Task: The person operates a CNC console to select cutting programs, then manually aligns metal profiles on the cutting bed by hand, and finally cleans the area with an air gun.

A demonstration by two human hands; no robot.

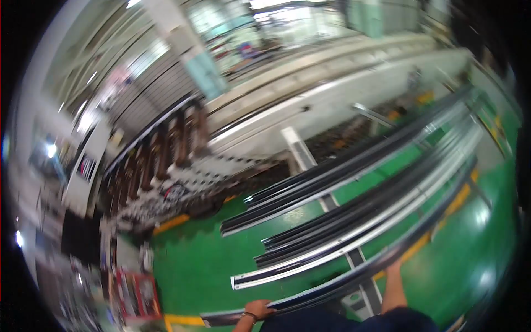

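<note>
Long profile at the near edge: both hands on it, level carry the point to watch

Long dark profile [343,281] lay nearest the body, running from lower left up toward the far right, outermost of the row. Left hand [258,310] was closed over it a little in from its near end. Right hand [394,266] was at its near side, farther along; blur hid the fingers, so could not tell whether that grip was closed.

Handling, as judged: a length like this would likely flex and swing at the far end, so hands well apart, matched lift and slow turns looked the sound way. Fingers were best kept out from between profile and support bar [369,294]; whether the two touched could not be told.

Just beyond, with a gap: white-edged profile [298,265], bright and easily scuffed by my guess, so side clearance mattered. Behind it, dark strips [310,235], then a farther bundle [287,206]. Green floor [191,271] showed between and around. Outermost, a long pale machine bed [343,91] and, at lower left, a red-framed rack [138,294].
</note>
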